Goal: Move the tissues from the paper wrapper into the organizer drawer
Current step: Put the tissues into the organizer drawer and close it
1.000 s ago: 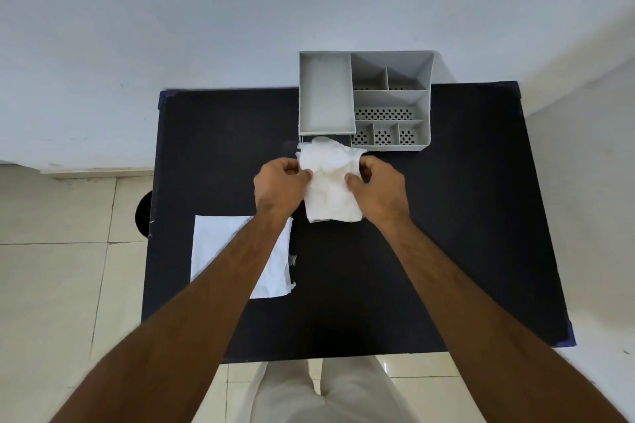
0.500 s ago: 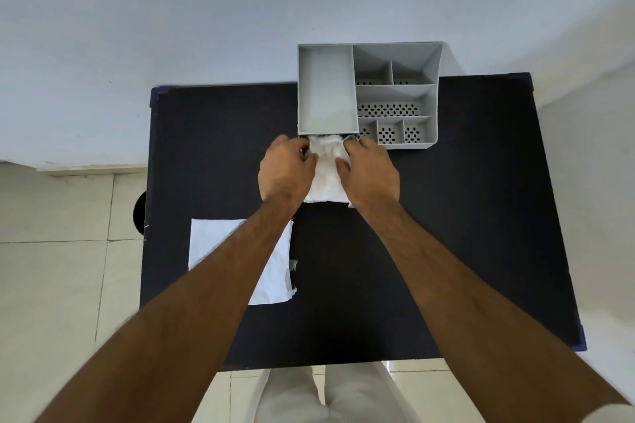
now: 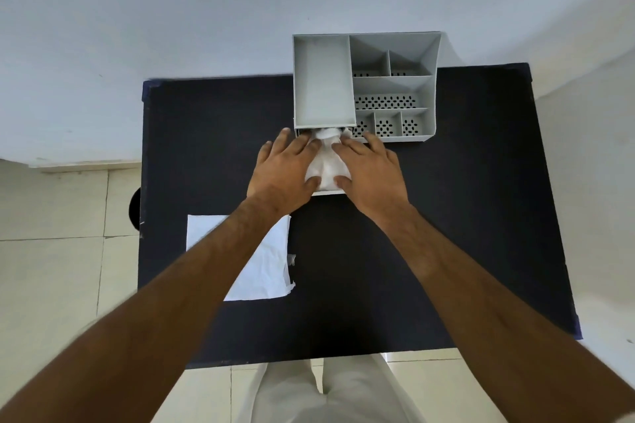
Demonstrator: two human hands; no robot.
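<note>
Both hands lie flat, palms down and fingers spread, on the tissues (image 3: 325, 166); my left hand (image 3: 282, 171) covers their left side and my right hand (image 3: 370, 172) their right, pressing rather than gripping, so neither is clenched on anything. Between the hands I see a white wad, bunched at its far end where it meets the organizer (image 3: 395, 86); it sits in the drawer (image 3: 328, 192), which is pulled out toward me, with only a thin pale front edge showing below my thumbs; the drawer's sides and inside are hidden under the hands and the tissues, and I cannot tell how deep the wad sits. On the near left of the black table (image 3: 464, 216) the white wrapper (image 3: 271, 261) lies flat, partly covered by my left forearm; its right edge looks torn. I can read no brand, label or writing on any item. A dark round thing (image 3: 134, 208) peeks out past the table's left edge; I cannot make it out.
</note>
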